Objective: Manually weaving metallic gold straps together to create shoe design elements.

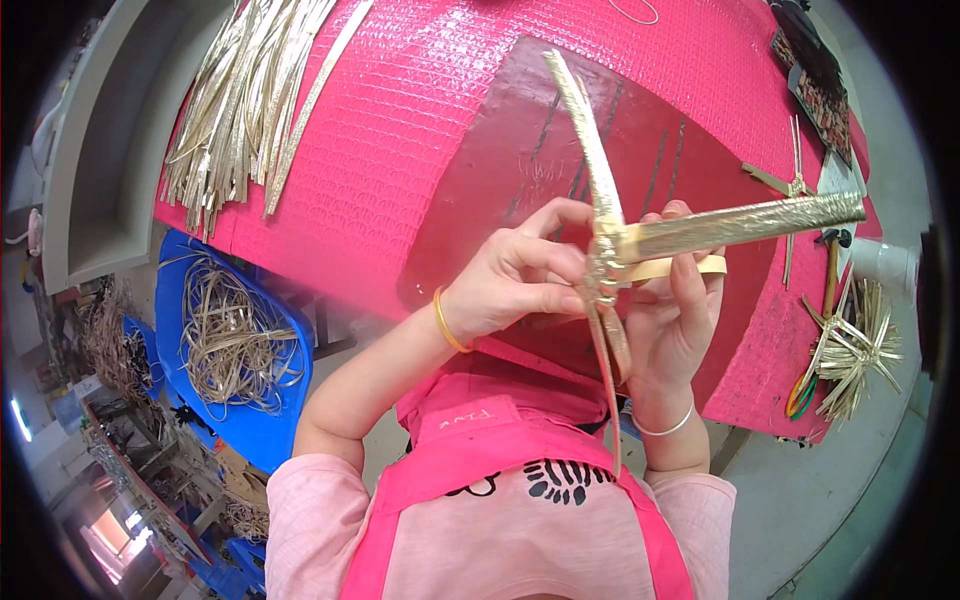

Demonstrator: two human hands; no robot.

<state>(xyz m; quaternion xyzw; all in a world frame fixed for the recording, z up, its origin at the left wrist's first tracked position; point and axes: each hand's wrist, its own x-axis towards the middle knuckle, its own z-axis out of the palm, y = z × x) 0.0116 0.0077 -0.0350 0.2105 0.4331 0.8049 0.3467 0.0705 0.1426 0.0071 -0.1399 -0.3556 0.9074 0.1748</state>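
Note:
A cross-shaped piece of woven gold strips [605, 262] is held up in front of me, its arms pointing away, to the right and back toward me. My left hand [525, 268] pinches its crossing between thumb and fingers. Close to the right arm of the cross, my right hand [675, 315] curls round a cream roll of tape [711, 265]; a short length of the tape runs toward the crossing. Part of the right fingers is hidden behind the gold strips.
A dark red mat [470, 200] lies on the pink-covered table [390, 130]. Loose gold strips [245, 100] are spread at the far left; a blue basket [255, 440] below holds tangled strips. Woven gold crosses [858, 345] and a hammer-like tool [831, 275] lie at the right edge.

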